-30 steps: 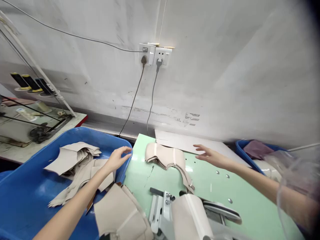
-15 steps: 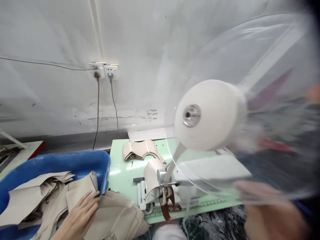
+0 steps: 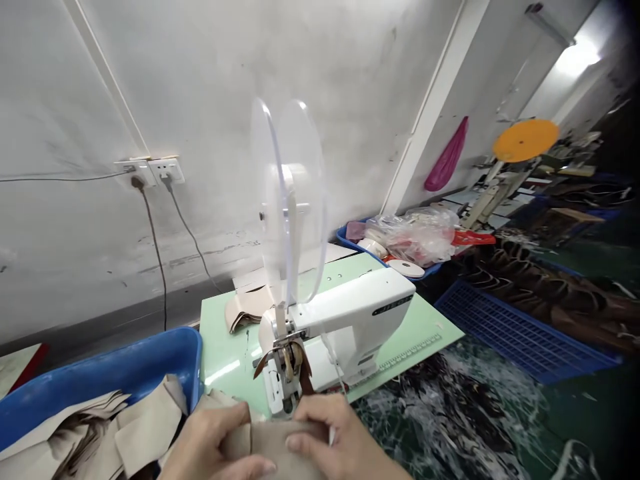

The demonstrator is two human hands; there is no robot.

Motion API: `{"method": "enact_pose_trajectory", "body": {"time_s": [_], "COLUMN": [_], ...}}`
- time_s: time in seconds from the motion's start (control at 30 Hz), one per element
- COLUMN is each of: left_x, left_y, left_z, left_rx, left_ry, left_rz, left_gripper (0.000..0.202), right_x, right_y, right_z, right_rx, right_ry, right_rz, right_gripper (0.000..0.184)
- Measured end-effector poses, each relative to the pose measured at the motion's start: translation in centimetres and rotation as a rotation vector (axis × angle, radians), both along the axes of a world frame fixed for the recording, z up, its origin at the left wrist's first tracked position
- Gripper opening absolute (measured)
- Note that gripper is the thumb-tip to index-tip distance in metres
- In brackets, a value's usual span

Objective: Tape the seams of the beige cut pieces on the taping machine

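Low in front of me, both hands grip a beige leather-like piece [image 3: 283, 448] with a seam across it. My left hand [image 3: 213, 443] pinches its left end between thumb and fingers. My right hand [image 3: 336, 435] is closed on its right end, the thumb lying on top. Just beyond my hands stands a white sewing machine [image 3: 357, 300] on a pale green table [image 3: 227, 353]. Brown strips hang around the machine's needle area. Two transparent discs [image 3: 305, 220] holding a roll of white tape stand above it. A beige stack [image 3: 245, 308] lies behind the needle end.
A blue tub [image 3: 150, 350] of beige pieces sits at left. Behind the table's right end, another blue tub [image 3: 345, 235] holds plastic bags. Scraps [image 3: 440, 413] cover the floor at right, near a blue crate [image 3: 520, 333]. Wall sockets [image 3: 150, 171] with cords are at left.
The view has swung right, and the tape reel now appears edge-on. My left hand has left the tub side and my right hand has come in from the right; both now hold the beige piece.
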State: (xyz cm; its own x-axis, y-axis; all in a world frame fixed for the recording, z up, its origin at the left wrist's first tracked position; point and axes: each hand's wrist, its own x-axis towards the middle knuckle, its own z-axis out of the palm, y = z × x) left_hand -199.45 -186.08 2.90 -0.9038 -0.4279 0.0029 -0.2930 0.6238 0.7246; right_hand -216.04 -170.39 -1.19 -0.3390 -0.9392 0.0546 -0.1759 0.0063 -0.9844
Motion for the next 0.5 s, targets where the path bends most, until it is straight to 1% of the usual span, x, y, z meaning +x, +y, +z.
{"method": "enact_pose_trajectory", "body": {"time_s": [0.03,0.07,0.1,0.13,0.2,0.27,0.3,0.37,0.4,0.43,0.47,0.5], "left_x": [-0.9,-1.8,-2.7,-3.4,-4.6,-4.9,-4.7,-3.8,-3.2,-2.4,-1.6,-0.8], "left_y": [-0.1,-0.1,-0.2,-0.1,0.1,0.4,0.6,0.7,0.5,0.2,-0.1,-0.6], "left_z": [0.1,0.1,-0.1,-0.3,-0.9,-1.3,-1.5,-2.1,-2.7,-3.8,-5.3,-7.3], "left_rx": [0.101,0.198,0.285,0.358,0.449,0.49,0.51,0.567,0.595,0.599,0.565,0.485], "left_ry": [0.013,0.03,0.05,0.07,0.102,0.125,0.131,0.175,0.195,0.192,0.151,0.066], "left_rz": [0.055,0.106,0.157,0.204,0.291,0.351,0.354,0.314,0.288,0.269,0.256,0.243], "left_gripper": [0.036,0.041,0.044,0.047,0.049,0.049,0.048,0.049,0.052,0.057,0.062,0.064], "right_x": [-1.3,-2.5,-3.4,-4.3,-5.3,-5.8,-5.9,-5.9,-5.9,-6.0,-6.1,-6.3], "right_y": [0.4,0.5,0.3,-0.1,-1.1,-1.7,-1.7,-1.2,-0.7,-0.1,0.7,1.6], "right_z": [1.3,2.1,2.4,2.3,1.4,0.2,-0.3,-1.1,-1.5,-2.0,-2.5,-3.0], "right_rx": [0.026,0.04,0.052,0.06,0.073,0.067,0.051,-0.006,-0.042,-0.078,-0.105,-0.123], "right_ry": [-0.033,-0.076,-0.127,-0.184,-0.297,-0.367,-0.383,-0.407,-0.43,-0.465,-0.507,-0.544], "right_rz": [-0.024,-0.041,-0.062,-0.072,-0.094,-0.107,-0.098,-0.058,-0.042,-0.044,-0.066,-0.106], "right_gripper": [0.03,0.032,0.034,0.038,0.044,0.046,0.045,0.04,0.039,0.038,0.039,0.041]}}
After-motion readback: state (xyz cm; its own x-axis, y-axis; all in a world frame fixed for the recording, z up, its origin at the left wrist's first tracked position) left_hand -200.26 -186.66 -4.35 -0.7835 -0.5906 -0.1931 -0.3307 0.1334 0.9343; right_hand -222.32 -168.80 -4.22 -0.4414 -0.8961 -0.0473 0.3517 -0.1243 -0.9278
